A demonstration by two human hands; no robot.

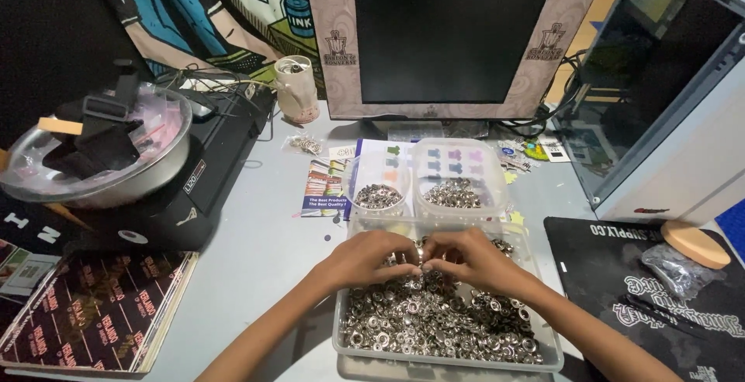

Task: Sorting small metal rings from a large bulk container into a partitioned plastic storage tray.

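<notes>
My left hand (363, 260) and my right hand (469, 259) meet fingertip to fingertip over a clear rectangular plastic tub (343, 345) filled with several small silver metal rings (434, 321). Together the fingers pinch one or two of these small metal rings (419, 255) just above the pile. Beyond the tub stand a small round clear cup (378, 195) and a clear square container (459, 184), both holding more silver pieces.
A dark monitor (442, 37) stands at the back, a computer case (667, 95) at right. At left a covered metal pan (101, 157) sits on a black portable stove (198, 188). A black mat (621, 273) carries a wooden disc (695, 244) and a small bag (677, 269).
</notes>
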